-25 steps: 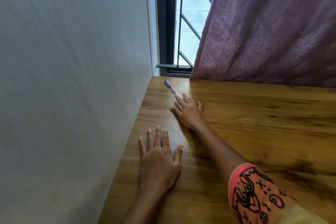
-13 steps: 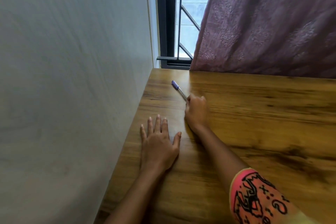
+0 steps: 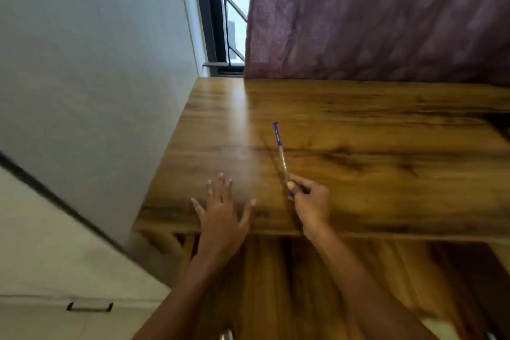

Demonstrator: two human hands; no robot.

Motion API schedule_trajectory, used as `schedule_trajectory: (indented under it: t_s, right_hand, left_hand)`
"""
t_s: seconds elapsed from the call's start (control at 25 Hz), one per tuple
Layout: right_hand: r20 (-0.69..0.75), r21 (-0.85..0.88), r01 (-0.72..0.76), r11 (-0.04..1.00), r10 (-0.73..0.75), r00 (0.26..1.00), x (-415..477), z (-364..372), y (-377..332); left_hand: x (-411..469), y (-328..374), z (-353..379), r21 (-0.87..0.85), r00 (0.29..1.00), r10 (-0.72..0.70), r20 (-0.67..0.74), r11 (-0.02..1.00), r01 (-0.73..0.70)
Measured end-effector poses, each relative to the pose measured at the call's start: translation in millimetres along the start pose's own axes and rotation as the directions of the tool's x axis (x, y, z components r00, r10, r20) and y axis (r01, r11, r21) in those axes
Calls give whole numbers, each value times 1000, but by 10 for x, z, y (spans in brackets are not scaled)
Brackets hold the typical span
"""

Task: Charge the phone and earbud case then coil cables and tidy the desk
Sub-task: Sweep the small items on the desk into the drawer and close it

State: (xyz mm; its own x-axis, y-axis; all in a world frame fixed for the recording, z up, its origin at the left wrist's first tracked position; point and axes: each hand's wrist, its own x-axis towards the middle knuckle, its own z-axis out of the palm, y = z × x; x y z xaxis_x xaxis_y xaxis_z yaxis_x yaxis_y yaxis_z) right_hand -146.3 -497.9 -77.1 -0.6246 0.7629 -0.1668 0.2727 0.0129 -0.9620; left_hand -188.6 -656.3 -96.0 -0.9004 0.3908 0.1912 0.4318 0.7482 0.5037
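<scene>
a slim pen (image 3: 280,152) with a clear barrel and a blue cap, pinched at its near end by the right hand (image 3: 311,200) over the wooden desk (image 3: 386,146), close to the front edge and left of the middle. its capped end points toward the far edge, leaning slightly left, with its thin shadow on the wood beside it.

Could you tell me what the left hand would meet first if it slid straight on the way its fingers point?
Likely nothing soon: the left hand points across bare desk toward the window frame at the far edge. The pen is off to its right.
</scene>
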Motion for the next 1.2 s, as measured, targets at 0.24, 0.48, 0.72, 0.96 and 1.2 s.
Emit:
schedule_trajectory:
  t_s: [0.24, 0.48, 0.72, 0.96, 1.2]
  right_hand:
    - [116, -536, 389, 749, -392, 913, -1079, -1363, 812]
    - [218, -795, 294, 531, -202, 955, -1115, -1826, 1320]
    - [324, -813, 366, 453, -170, 931, -967, -1744, 1392]
    - [325, -716, 396, 575, -227, 918, -1090, -1738, 1371]
    - [182, -484, 521, 703, -502, 845, -1737, -2045, 1153]
  left_hand:
    - [-1624, 502, 264, 100, 985, 67, 156, 992, -83]
    - [-2342, 628, 448, 113, 978, -67, 200, 993, 45]
    - [-2596, 680, 409, 121, 992, -38, 117, 992, 23]
    - [-2678, 709, 317, 96, 1000, 3, 19, 995, -5]
    - [-2963, 958, 144, 65, 993, 78, -93, 995, -72]
